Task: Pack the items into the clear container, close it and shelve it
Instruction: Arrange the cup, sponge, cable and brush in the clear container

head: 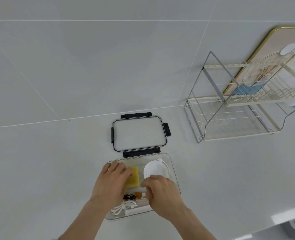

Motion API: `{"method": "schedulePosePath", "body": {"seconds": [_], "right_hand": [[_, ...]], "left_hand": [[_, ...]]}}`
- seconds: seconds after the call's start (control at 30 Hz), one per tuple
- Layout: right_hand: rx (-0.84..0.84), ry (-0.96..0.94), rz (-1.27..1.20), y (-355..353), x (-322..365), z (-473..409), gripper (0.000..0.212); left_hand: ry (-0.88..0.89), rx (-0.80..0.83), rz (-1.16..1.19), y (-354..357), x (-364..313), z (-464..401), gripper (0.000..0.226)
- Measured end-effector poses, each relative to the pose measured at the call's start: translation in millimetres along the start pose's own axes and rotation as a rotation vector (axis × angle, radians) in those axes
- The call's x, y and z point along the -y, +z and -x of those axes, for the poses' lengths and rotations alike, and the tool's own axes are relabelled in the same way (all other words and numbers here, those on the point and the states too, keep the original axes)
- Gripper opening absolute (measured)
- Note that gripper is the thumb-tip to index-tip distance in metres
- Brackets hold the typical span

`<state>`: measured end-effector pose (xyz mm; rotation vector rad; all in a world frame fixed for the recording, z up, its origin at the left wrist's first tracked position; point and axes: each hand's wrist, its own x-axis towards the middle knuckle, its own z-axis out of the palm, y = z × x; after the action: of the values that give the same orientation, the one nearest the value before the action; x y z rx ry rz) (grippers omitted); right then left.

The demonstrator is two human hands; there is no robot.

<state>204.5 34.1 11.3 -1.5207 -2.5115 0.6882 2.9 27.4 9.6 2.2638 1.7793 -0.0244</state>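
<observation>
Both hands work inside the clear container [174, 172] on the white bench [56, 170], left hand [112, 181] fingers spread flat over a yellow sponge [133, 177], right hand [160, 191] fingers pinching a small item there; packing seems nearly done, so fitting the clip lid [139, 133] lying just behind, then shelving on the wire rack [229, 118], likely comes next.

A home kitchen: white tiled wall [91, 58], pale bench [39, 170], and a two-tier wire dish rack [233, 108] at the frame's right
</observation>
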Motion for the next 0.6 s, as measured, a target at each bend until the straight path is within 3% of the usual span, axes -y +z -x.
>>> {"method": "schedulePosePath", "body": {"seconds": [0.17,0.43,0.5,0.6], "right_hand": [[0.234,-0.001,-0.048,15,9,1,0.023],[0.34,0.064,-0.085,21,2,5,0.029],[0.294,0.065,-0.098,21,1,3,0.029],[0.184,0.058,-0.166,21,3,-2,0.03]], "left_hand": [[-0.059,0.007,-0.06,3,11,2,0.056],[-0.062,-0.029,-0.095,5,9,7,0.054],[-0.032,-0.031,-0.042,3,7,9,0.045],[0.0,0.04,0.075,4,-2,17,0.012]]}}
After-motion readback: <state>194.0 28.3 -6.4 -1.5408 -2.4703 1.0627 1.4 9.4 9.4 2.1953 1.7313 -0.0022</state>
